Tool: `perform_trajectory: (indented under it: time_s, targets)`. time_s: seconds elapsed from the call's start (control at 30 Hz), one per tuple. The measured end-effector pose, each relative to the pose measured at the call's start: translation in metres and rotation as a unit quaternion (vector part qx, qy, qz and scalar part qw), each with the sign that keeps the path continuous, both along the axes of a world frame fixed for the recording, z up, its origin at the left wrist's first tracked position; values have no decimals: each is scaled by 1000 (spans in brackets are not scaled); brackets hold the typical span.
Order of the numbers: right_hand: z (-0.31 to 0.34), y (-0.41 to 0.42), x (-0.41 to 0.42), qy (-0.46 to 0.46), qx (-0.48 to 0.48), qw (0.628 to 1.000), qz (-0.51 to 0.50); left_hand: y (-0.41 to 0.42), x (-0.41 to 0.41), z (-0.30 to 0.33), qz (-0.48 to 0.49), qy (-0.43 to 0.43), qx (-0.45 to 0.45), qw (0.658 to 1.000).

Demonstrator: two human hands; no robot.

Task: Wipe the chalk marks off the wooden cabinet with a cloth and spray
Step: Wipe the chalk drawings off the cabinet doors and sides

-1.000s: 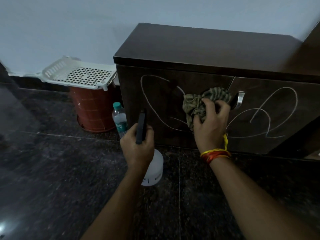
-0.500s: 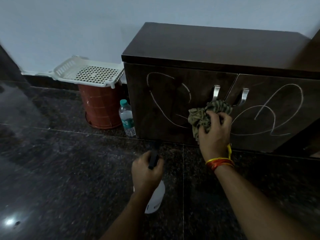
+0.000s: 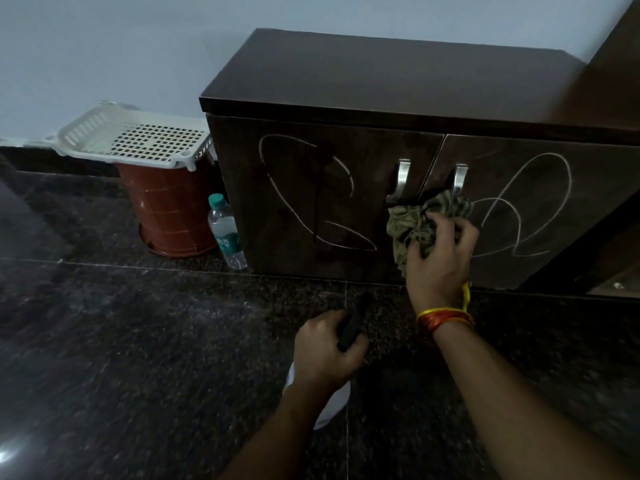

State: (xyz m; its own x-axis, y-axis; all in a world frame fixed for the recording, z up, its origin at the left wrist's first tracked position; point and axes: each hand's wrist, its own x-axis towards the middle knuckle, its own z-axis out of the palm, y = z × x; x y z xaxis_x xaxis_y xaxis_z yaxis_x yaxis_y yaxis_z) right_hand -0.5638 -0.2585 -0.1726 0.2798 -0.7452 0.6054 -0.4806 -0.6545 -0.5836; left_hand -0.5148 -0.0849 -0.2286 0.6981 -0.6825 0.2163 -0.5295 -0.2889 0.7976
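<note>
A dark wooden cabinet [image 3: 391, 81] has two doors with white chalk loops on each: chalk marks on the left door [image 3: 304, 192] and chalk marks on the right door [image 3: 533, 206]. My right hand [image 3: 440, 258] presses a crumpled olive striped cloth [image 3: 415, 223] against the doors just below the two metal handles [image 3: 403, 178]. My left hand [image 3: 329, 351] grips the black head of a white spray bottle [image 3: 332, 407], held low over the floor; the hand hides most of the bottle. Wet streaks run down the left door.
Left of the cabinet stand a clear water bottle [image 3: 227, 233] and a red-brown bucket [image 3: 169, 209] with a white slotted basket [image 3: 135, 140] on top. The floor is dark polished granite [image 3: 138, 341]. A taller dark unit [image 3: 620, 64] rises at the right edge.
My left hand has lowered the spray bottle from in front of the left door down toward the floor. My right hand has slid the cloth down and rightward below the handles.
</note>
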Motion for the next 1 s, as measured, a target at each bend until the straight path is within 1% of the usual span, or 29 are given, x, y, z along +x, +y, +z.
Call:
perform_trajectory:
  time_s: [0.17, 0.3, 0.47, 0.63, 0.7, 0.8, 0.9, 1.0]
  targets:
    - [12, -8, -9, -36, 5, 999, -18, -19, -1, 15, 22, 25, -69, 997]
    - [26, -10, -10, -69, -3, 997, -16, -36, 2, 33, 53, 27, -129, 990]
    - [47, 0, 9, -103, -30, 994, 34, -40, 14, 50, 107, 60, -182, 976]
    - [72, 3, 48, -60, -113, 989, 74, -28, 34, 56, 143, 53, -192, 969]
    - [73, 1, 61, -17, -145, 985, 87, -20, 45, 59, 156, 60, -201, 965]
    - [57, 1, 74, 61, -179, 978, 88, -8, 61, 61, 180, 56, -201, 961]
    - [29, 10, 83, 102, -180, 974, 94, 1, 79, 66, 189, 38, -198, 961]
    - [0, 23, 80, 146, -153, 968, 134, 10, 95, 72, 192, 19, -199, 961]
